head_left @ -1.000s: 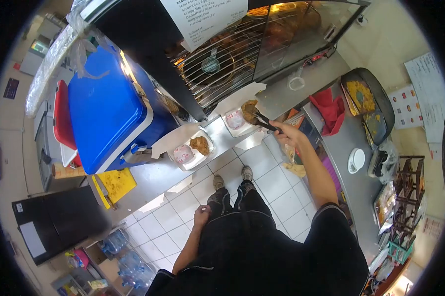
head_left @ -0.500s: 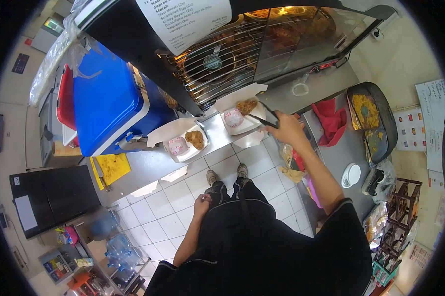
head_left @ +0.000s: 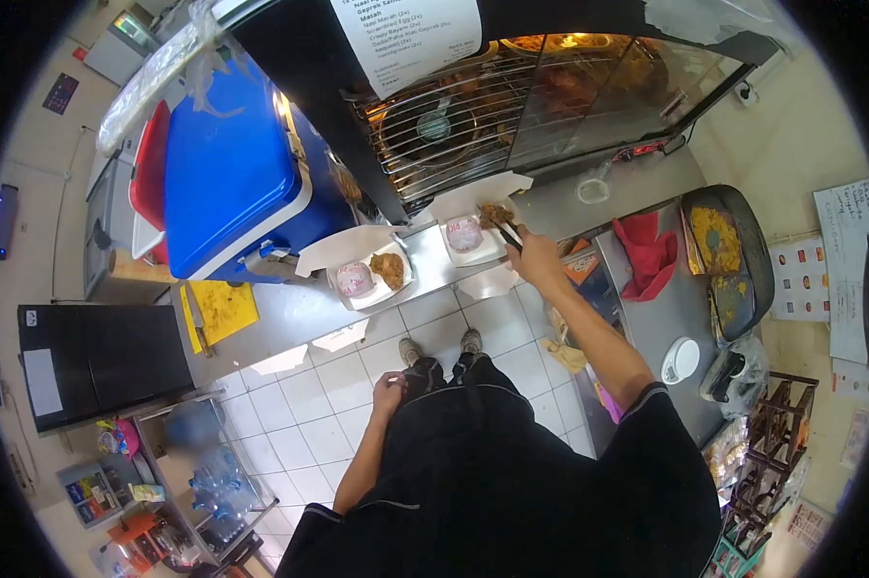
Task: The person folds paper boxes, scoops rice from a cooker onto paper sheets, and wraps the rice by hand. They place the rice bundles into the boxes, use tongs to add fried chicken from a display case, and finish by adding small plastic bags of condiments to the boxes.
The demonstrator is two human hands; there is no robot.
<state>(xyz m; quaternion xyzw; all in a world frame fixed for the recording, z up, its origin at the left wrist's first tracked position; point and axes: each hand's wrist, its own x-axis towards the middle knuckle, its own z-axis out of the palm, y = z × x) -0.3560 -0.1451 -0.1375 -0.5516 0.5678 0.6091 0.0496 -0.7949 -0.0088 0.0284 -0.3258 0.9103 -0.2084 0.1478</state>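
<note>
My right hand (head_left: 539,262) is closed around black tongs (head_left: 508,234), whose tips are at a piece of fried chicken (head_left: 495,214) in the right-hand open paper box (head_left: 474,255). A round wrapped bundle (head_left: 463,234) with red print sits beside that chicken. To the left, a second open box (head_left: 362,302) holds another wrapped bundle (head_left: 355,279) and a fried chicken piece (head_left: 387,270). My left hand (head_left: 389,390) hangs low near my thigh, fingers curled; whether anything is in it is hidden.
A heated display cabinet (head_left: 454,135) with wire racks stands behind the boxes. Left are a blue cooler (head_left: 227,173) and a knife (head_left: 197,318) on a yellow board (head_left: 226,313). Right are a red cloth (head_left: 644,255), a black pan (head_left: 760,255) with yellow food and a white lid (head_left: 680,359).
The tongs have closed in on the chicken in the right box, and my right hand has drawn slightly left. The whole view has shifted a little. My left hand stays low.
</note>
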